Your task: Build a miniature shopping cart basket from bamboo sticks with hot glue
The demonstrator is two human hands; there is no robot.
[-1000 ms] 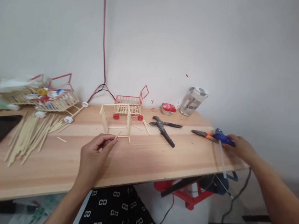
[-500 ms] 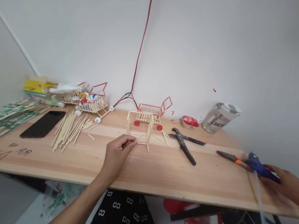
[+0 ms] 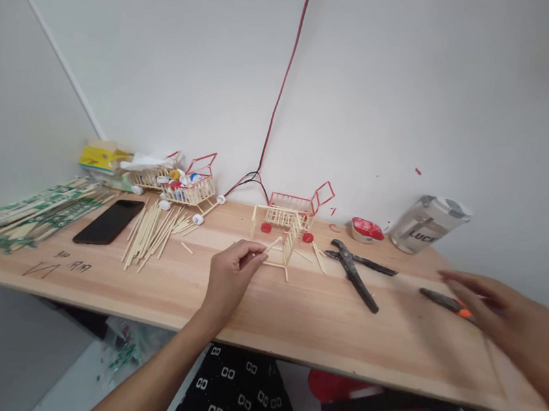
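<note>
My left hand point(image 3: 232, 276) pinches a short thin wooden stick point(image 3: 274, 243) between thumb and fingertips. Just beyond its tip stands a small open frame of wooden sticks point(image 3: 292, 241) on the table. Over the table's right side, my right hand point(image 3: 513, 315) is raised, blurred, with its fingers stretched out and nothing seen in them. Below those fingers lies a tool with black and orange parts point(image 3: 444, 300), partly covered by the hand. The blue glue gun is hidden from view. Behind the frame sits a miniature stick cart with red trim and red wheels point(image 3: 291, 208).
Black pliers point(image 3: 355, 276) lie right of centre. A red-filled dish point(image 3: 367, 229) and a tilted clear container point(image 3: 429, 225) stand by the wall. Leftward are loose sticks point(image 3: 148, 235), a phone point(image 3: 108, 222), packaged sticks point(image 3: 43, 214) and a filled stick cart point(image 3: 190, 191).
My right hand has let go of the blue glue gun and risen to the left. My left hand keeps its stick beside the frame. The view has shifted, moving the scene rightward.
</note>
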